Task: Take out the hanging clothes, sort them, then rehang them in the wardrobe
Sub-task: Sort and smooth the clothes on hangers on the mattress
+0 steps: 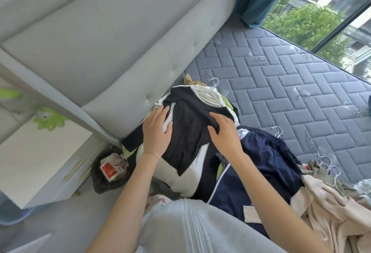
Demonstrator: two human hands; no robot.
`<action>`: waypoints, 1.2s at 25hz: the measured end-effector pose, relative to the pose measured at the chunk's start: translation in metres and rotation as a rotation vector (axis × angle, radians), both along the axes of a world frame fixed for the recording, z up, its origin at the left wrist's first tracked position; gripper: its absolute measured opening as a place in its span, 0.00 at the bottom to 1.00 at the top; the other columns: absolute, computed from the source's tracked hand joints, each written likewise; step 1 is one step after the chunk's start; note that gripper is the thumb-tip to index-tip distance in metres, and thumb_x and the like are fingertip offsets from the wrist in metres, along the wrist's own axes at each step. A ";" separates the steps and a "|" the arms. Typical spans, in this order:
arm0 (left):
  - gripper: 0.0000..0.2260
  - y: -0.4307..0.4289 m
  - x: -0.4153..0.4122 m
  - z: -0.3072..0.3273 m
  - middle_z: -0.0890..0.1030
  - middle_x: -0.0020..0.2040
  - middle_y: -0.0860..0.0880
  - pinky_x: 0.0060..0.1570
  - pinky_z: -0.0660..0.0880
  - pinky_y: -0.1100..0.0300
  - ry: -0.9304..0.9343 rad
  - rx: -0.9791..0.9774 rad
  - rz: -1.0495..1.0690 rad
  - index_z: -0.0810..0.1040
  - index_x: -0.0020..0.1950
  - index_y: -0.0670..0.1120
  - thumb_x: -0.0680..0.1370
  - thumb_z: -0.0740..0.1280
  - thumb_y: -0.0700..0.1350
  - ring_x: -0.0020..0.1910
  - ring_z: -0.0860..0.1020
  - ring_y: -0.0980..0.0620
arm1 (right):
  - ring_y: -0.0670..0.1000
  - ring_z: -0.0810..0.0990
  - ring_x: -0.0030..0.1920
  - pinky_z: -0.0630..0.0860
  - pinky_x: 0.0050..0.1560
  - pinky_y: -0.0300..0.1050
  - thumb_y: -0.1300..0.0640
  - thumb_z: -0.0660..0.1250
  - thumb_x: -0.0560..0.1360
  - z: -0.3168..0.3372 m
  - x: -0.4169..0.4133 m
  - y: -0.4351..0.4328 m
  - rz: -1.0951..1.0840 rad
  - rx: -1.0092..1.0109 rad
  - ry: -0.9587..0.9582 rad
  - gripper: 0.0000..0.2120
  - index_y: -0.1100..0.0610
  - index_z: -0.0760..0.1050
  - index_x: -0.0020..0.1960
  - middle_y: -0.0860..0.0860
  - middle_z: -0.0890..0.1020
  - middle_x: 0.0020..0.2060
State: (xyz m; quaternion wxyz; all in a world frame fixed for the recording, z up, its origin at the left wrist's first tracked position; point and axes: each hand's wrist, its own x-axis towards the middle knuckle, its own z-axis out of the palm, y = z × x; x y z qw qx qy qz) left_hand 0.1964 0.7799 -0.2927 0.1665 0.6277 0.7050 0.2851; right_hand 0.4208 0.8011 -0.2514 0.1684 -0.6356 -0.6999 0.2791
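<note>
While left hand (157,133), right hand (224,133) lie flat, released, on dark top (190,132) by headboard (120,68), mattress (281,84) stretches beyond.

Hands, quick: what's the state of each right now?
Left hand: open, fingers straight, flat on the dark navy top.
Right hand: open, fingers spread, resting on the same top.

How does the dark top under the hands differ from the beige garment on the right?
The dark top is navy-black, the beige garment pale. The dark top lies spread fairly flat on a pile; the beige garment is bunched in folds. The left hand and right hand rest on the dark top; neither touches the beige garment. Both lie among clothes on the mattress.
</note>
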 end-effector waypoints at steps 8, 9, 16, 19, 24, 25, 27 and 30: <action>0.21 0.098 -0.054 -0.023 0.70 0.73 0.48 0.71 0.63 0.49 -0.029 -0.053 -0.231 0.70 0.72 0.47 0.79 0.64 0.44 0.73 0.66 0.47 | 0.53 0.66 0.71 0.65 0.71 0.51 0.56 0.64 0.79 -0.026 -0.049 0.049 -0.265 -0.002 -0.001 0.22 0.52 0.68 0.72 0.50 0.73 0.69; 0.21 0.111 -0.057 -0.028 0.70 0.73 0.48 0.71 0.63 0.49 -0.025 -0.062 -0.256 0.69 0.73 0.48 0.79 0.64 0.44 0.73 0.66 0.47 | 0.53 0.67 0.70 0.65 0.71 0.50 0.57 0.64 0.79 -0.031 -0.051 0.056 -0.290 -0.002 0.000 0.22 0.53 0.68 0.72 0.50 0.73 0.68; 0.21 0.200 -0.027 -0.089 0.68 0.74 0.49 0.72 0.61 0.46 0.004 -0.122 -0.384 0.68 0.73 0.49 0.79 0.64 0.44 0.74 0.64 0.47 | 0.52 0.67 0.69 0.64 0.70 0.48 0.58 0.64 0.78 -0.093 -0.033 0.113 -0.411 -0.022 -0.006 0.23 0.53 0.69 0.72 0.50 0.74 0.68; 0.22 0.236 -0.009 -0.140 0.68 0.74 0.49 0.71 0.61 0.43 0.024 -0.167 -0.417 0.68 0.73 0.49 0.79 0.64 0.45 0.74 0.64 0.47 | 0.53 0.68 0.69 0.65 0.70 0.49 0.58 0.64 0.77 -0.143 -0.011 0.138 -0.457 -0.060 -0.017 0.23 0.54 0.69 0.72 0.50 0.74 0.68; 0.22 0.295 0.020 -0.245 0.67 0.74 0.49 0.72 0.58 0.44 0.087 -0.235 -0.448 0.67 0.74 0.49 0.79 0.63 0.46 0.74 0.63 0.49 | 0.55 0.69 0.69 0.65 0.70 0.50 0.59 0.65 0.77 -0.243 0.024 0.196 -0.467 -0.140 -0.031 0.23 0.57 0.69 0.72 0.53 0.74 0.68; 0.22 0.308 0.025 -0.266 0.67 0.74 0.49 0.73 0.57 0.44 0.104 -0.239 -0.447 0.67 0.74 0.49 0.79 0.63 0.46 0.74 0.63 0.48 | 0.56 0.69 0.69 0.65 0.70 0.50 0.59 0.66 0.76 -0.265 0.031 0.210 -0.467 -0.144 -0.039 0.24 0.58 0.69 0.71 0.54 0.74 0.67; 0.23 0.332 0.031 -0.301 0.68 0.74 0.48 0.72 0.57 0.44 0.140 -0.227 -0.429 0.67 0.74 0.47 0.79 0.64 0.46 0.74 0.63 0.47 | 0.57 0.70 0.69 0.65 0.70 0.51 0.59 0.66 0.76 -0.304 0.043 0.232 -0.453 -0.147 -0.071 0.24 0.59 0.69 0.71 0.55 0.74 0.67; 0.22 0.359 0.033 -0.344 0.69 0.73 0.46 0.72 0.56 0.45 0.173 -0.198 -0.398 0.67 0.73 0.45 0.80 0.63 0.47 0.74 0.63 0.45 | 0.56 0.66 0.72 0.62 0.72 0.53 0.55 0.66 0.77 -0.353 0.060 0.258 -0.432 -0.168 -0.162 0.26 0.56 0.66 0.74 0.55 0.70 0.71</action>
